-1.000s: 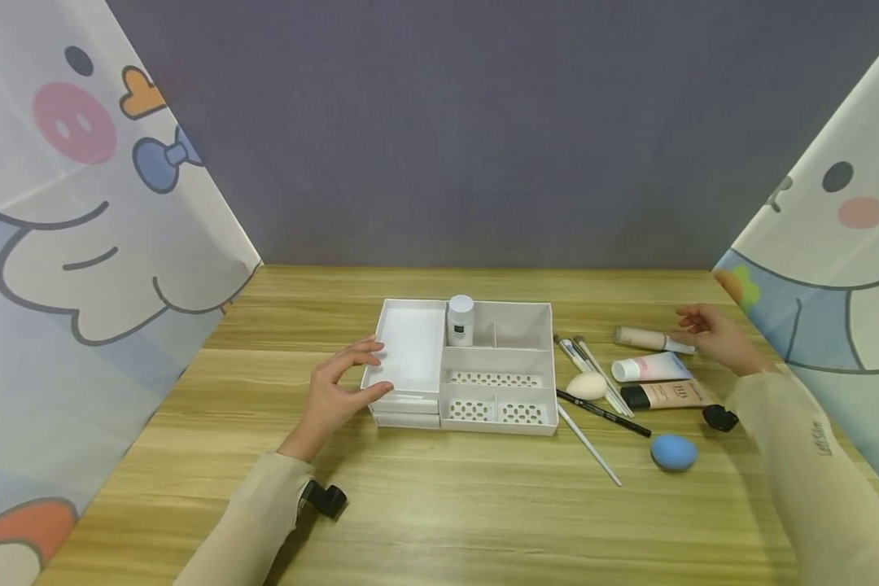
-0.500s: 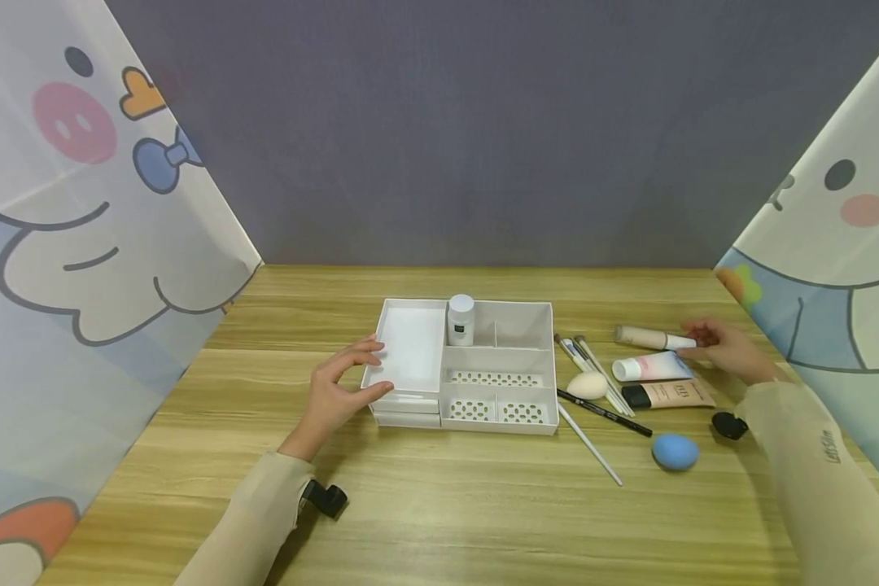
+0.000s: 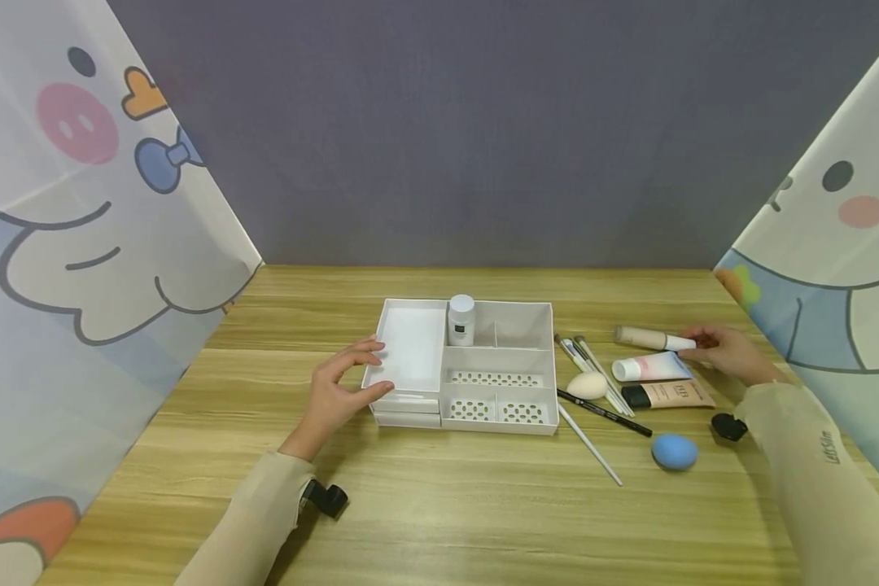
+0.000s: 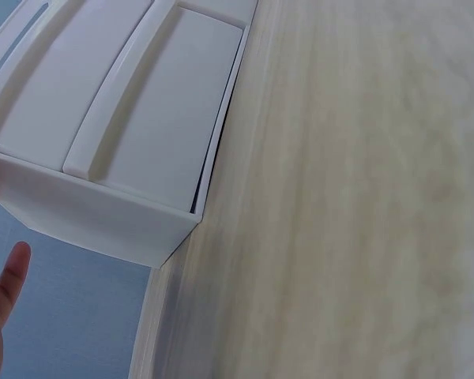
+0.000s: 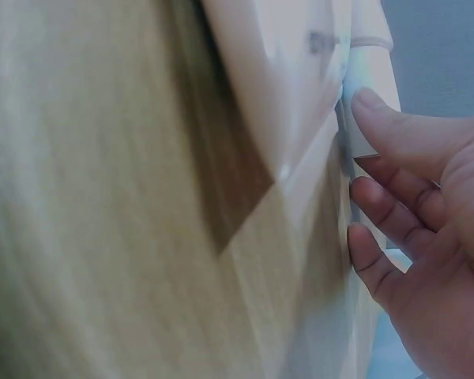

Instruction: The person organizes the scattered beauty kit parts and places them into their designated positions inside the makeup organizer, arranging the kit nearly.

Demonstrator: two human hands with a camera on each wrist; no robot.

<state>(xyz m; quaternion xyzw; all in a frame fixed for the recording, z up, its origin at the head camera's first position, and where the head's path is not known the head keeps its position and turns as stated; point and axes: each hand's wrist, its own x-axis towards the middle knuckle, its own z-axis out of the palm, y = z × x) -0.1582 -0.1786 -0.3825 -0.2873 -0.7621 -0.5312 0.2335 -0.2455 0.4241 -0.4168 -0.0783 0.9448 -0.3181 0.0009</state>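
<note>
My left hand (image 3: 333, 391) rests with spread fingers at the left side of the white desktop organizer (image 3: 498, 356). In the left wrist view the organizer's drawer fronts (image 4: 170, 110) fill the upper left, and a thumb (image 4: 14, 272) shows apart from its wall. On the right, my right hand (image 3: 725, 352) pinches the white end of a slim beige cosmetic bottle (image 3: 645, 337) lying on the table. In the right wrist view its thumb lies on that white end (image 5: 369, 67); the fingertips behind are partly hidden. A white-capped bottle (image 3: 461, 321) stands in the organizer's back compartment.
Near the right hand lie a white-and-blue tube (image 3: 652, 367) and a beige tube (image 3: 677, 395) with a black cap. A cream sponge (image 3: 587, 385), a blue sponge (image 3: 675, 452), a black pencil (image 3: 604, 413), a thin white stick (image 3: 589, 445) and several brushes (image 3: 601, 370) lie right of the organizer.
The right hand has come down from above the bottle's white end and now pinches it from the right. The left hand and the organizer have stayed in place.
</note>
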